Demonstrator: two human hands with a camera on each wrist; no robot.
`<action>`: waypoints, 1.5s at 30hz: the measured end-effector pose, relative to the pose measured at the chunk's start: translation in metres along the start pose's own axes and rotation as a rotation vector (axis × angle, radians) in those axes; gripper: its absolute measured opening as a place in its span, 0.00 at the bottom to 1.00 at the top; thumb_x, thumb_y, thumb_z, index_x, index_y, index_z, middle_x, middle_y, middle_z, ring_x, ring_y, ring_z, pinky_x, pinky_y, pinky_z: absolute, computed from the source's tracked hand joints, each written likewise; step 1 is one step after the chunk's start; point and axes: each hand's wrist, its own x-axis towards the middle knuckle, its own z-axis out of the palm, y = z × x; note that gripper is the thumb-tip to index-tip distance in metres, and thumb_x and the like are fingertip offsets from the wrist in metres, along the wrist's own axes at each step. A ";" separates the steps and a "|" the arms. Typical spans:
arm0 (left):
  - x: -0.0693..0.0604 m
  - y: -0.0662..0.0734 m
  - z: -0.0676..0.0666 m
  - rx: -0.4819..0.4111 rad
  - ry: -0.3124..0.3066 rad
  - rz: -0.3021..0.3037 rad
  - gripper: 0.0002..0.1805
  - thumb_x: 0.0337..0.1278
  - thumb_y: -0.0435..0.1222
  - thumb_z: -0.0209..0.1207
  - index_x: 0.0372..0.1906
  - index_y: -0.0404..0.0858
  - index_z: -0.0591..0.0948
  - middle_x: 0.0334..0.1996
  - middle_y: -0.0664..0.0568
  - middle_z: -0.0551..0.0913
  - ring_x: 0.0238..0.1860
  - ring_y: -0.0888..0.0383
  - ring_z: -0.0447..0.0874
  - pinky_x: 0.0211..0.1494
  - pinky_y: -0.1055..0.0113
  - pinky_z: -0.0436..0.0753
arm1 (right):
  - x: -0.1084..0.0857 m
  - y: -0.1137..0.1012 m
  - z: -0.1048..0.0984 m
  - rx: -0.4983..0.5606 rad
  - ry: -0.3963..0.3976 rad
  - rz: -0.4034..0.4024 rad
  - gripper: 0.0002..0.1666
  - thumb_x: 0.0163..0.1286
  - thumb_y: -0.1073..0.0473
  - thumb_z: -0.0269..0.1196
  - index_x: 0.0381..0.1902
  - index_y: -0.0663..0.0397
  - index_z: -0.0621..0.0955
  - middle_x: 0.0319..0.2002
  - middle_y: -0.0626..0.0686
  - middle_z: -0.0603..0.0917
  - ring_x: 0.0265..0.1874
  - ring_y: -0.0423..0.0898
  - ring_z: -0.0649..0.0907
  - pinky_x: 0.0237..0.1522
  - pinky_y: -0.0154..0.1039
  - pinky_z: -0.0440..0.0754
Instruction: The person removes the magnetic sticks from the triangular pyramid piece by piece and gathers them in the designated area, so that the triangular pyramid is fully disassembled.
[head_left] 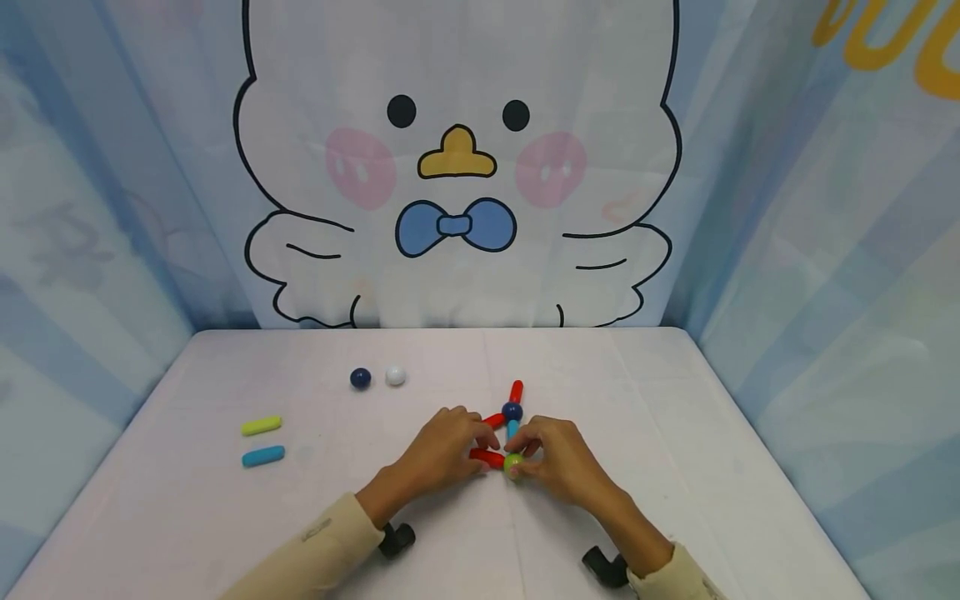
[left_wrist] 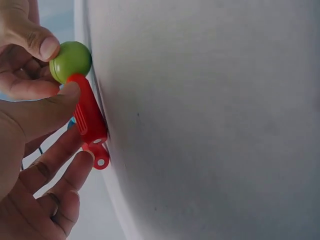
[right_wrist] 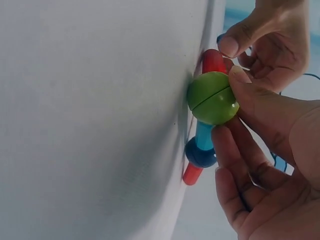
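Note:
Both hands are at a small figure of rods and balls lying on the table. My left hand pinches a red rod, whose one end meets a green ball. With thumb and fingers, my right hand holds that green ball. A light blue rod runs from the green ball to a dark blue ball. Two more red rods join the dark blue ball: one points away, and the other reaches towards my left hand, partly hidden by it.
On the left of the table lie a yellow-green rod and a light blue rod. Farther back, a second dark blue ball sits beside a white ball. Printed cloth walls enclose the table's back and sides.

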 end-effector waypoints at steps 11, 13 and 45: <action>0.001 0.003 0.003 -0.048 -0.034 -0.002 0.11 0.54 0.40 0.80 0.42 0.49 0.91 0.33 0.61 0.85 0.34 0.67 0.76 0.49 0.66 0.80 | -0.001 0.000 0.001 -0.032 0.019 0.000 0.12 0.55 0.61 0.83 0.37 0.45 0.92 0.34 0.42 0.86 0.35 0.40 0.86 0.44 0.37 0.85; 0.000 0.003 0.004 -0.057 -0.038 -0.009 0.11 0.54 0.40 0.80 0.41 0.48 0.90 0.32 0.61 0.84 0.34 0.67 0.76 0.47 0.68 0.80 | -0.001 0.000 0.001 -0.024 0.025 -0.009 0.12 0.55 0.61 0.83 0.37 0.46 0.92 0.34 0.42 0.86 0.35 0.40 0.86 0.43 0.37 0.85; -0.055 -0.024 -0.034 -0.056 -0.027 -0.267 0.13 0.53 0.35 0.79 0.40 0.50 0.87 0.34 0.63 0.80 0.37 0.63 0.76 0.47 0.63 0.80 | -0.001 -0.001 0.005 -0.035 0.079 0.027 0.12 0.56 0.63 0.82 0.37 0.49 0.92 0.34 0.43 0.86 0.34 0.36 0.86 0.42 0.33 0.83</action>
